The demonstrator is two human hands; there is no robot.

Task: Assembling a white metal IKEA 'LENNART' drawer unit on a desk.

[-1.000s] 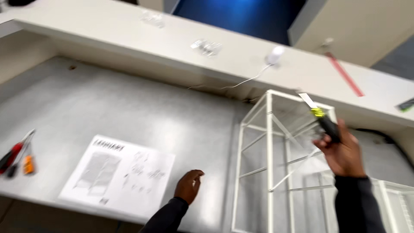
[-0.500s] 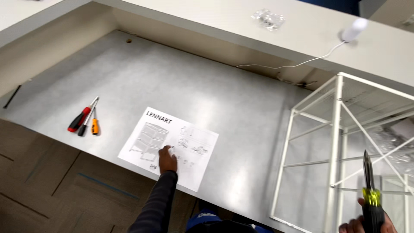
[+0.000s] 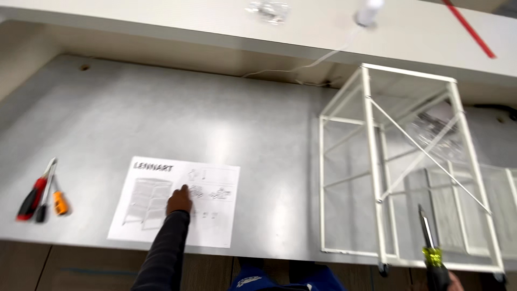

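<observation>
Resting curled fingers on a paper instruction sheet (image 3: 177, 202), the left hand (image 3: 179, 200); right grip hidden.

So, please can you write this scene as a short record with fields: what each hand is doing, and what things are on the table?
left hand: rests on the instruction sheet, fingers on the drawings
right hand: mostly out of view at the bottom edge, holds a screwdriver, tip pointing up
frame: white wire frame, standing on the grey table
other tools: small screwdrivers, red and orange, at the table's left edge
shelf behind: clear bag, white cable
</observation>
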